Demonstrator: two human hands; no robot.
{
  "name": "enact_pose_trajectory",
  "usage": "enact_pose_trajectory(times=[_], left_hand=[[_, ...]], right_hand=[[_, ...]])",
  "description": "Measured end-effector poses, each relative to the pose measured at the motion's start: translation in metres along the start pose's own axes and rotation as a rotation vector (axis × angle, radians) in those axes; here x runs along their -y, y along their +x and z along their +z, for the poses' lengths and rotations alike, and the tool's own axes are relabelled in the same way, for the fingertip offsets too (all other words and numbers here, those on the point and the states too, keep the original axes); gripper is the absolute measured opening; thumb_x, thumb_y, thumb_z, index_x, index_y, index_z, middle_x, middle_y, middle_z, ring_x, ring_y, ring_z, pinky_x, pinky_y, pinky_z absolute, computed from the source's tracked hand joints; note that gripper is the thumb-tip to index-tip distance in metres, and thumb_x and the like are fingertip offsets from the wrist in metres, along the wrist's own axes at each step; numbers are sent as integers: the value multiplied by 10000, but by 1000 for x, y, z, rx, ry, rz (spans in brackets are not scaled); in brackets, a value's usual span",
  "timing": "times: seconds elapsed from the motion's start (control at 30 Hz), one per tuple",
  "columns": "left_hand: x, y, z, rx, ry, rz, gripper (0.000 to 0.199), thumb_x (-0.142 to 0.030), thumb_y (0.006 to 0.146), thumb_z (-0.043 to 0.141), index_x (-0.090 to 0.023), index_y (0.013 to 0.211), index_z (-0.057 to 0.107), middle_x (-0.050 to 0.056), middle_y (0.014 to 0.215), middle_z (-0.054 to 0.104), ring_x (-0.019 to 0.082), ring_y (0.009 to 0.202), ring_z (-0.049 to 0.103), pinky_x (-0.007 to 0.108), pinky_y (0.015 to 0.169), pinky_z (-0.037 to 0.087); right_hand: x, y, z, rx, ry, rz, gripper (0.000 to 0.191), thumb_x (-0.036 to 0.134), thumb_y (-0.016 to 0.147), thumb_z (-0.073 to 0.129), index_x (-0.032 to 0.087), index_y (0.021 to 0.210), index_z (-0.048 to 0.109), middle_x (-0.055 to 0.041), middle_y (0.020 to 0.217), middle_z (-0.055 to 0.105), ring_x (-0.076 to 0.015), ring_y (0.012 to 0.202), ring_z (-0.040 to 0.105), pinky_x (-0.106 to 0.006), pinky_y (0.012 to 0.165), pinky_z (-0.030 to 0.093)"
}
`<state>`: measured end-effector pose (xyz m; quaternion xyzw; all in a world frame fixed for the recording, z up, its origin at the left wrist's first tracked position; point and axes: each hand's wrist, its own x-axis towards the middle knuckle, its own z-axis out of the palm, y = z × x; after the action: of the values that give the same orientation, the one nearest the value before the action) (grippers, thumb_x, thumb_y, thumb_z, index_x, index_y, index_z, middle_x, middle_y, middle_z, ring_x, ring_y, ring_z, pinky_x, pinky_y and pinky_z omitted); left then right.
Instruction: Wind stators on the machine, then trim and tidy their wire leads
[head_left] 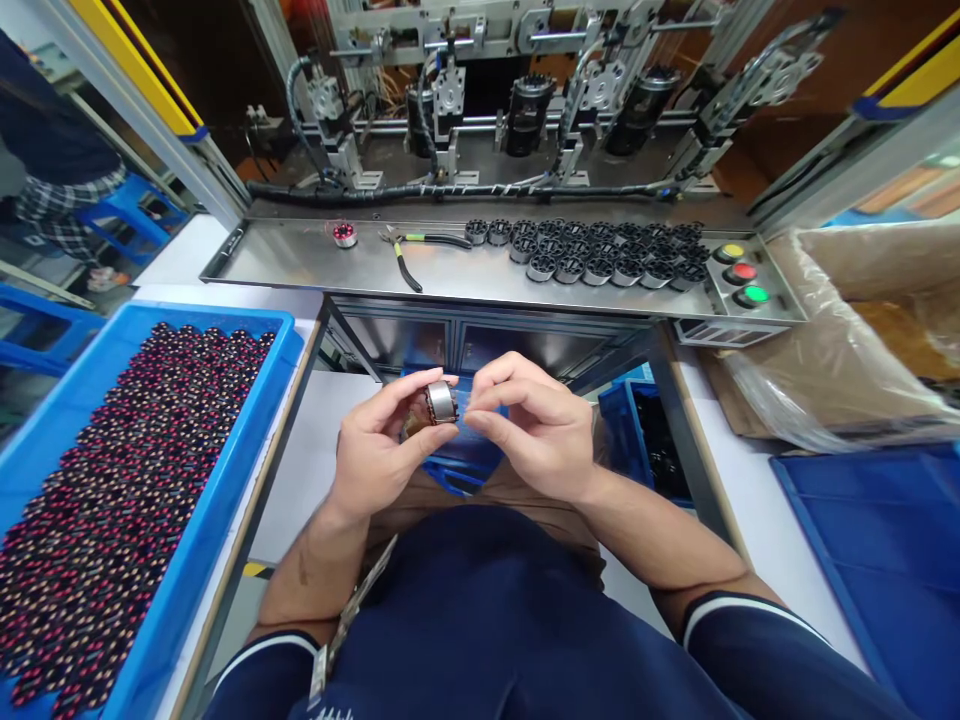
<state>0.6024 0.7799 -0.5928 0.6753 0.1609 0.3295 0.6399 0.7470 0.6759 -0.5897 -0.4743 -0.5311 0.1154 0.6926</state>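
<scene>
Held up in front of my body, a small motor stator (442,401) with a silvery metal rim shows its side to me. My left hand (386,430) grips it between thumb and fingers. Just to its right is my right hand (529,420), thumb and fingertips pinched together close to the stator's edge; whatever lies in the pinch, perhaps a thin wire, is too fine to make out. On the metal ledge ahead are black-handled cutting pliers (420,245), lying spread, and a single stator with red windings (344,235).
Rows of black stators (600,250) stand on the ledge (285,255), left of yellow, red and green buttons (741,272). A blue tray (281,335) full of wound stators is at left. At right are a plastic-lined carton (817,330) and blue bin (885,540). Machine fixtures (450,95) rise behind.
</scene>
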Motion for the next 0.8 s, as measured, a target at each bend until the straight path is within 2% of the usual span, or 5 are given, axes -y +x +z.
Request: enact_pose_trajectory(times=[0.23,0.43,0.53,0.63,0.8], left_hand=[[4,1,8,32,-85,60,441,-159,754,819,-241,1175,717,66,1147,762,181,1025,730,274,912,605],[-4,3,-3,45,425,428,486,-92,771,776,-223,1228,670,80,1191,731,217,1150,677,352,1007,566],[-15,3,-8,96,701,559,496,-66,776,759,-177,1246,644,107,1189,727,213,1129,683,342,993,573],[-19,2,-9,150,762,589,516,-67,798,739,-161,1289,610,122,1185,728,215,1120,689,339,979,583],[-17,-4,-13,206,653,572,592,-91,776,780,-180,1330,590,104,1166,737,208,1106,699,326,982,585]], right_hand=[[3,-5,1,-52,102,172,110,140,854,682,198,763,663,-4,771,597,-144,759,581,-330,749,503],[-4,-1,-27,-108,313,513,227,417,878,694,200,811,681,-18,806,625,-145,722,573,-320,702,488],[7,11,-38,145,214,527,357,541,810,742,190,853,695,-33,859,641,-159,764,587,-323,724,495],[23,23,-36,466,47,478,306,462,808,770,173,778,675,-22,809,632,-143,740,569,-298,710,482],[26,32,-32,527,53,504,280,409,884,689,162,752,675,-19,783,646,-136,731,597,-279,699,484]])
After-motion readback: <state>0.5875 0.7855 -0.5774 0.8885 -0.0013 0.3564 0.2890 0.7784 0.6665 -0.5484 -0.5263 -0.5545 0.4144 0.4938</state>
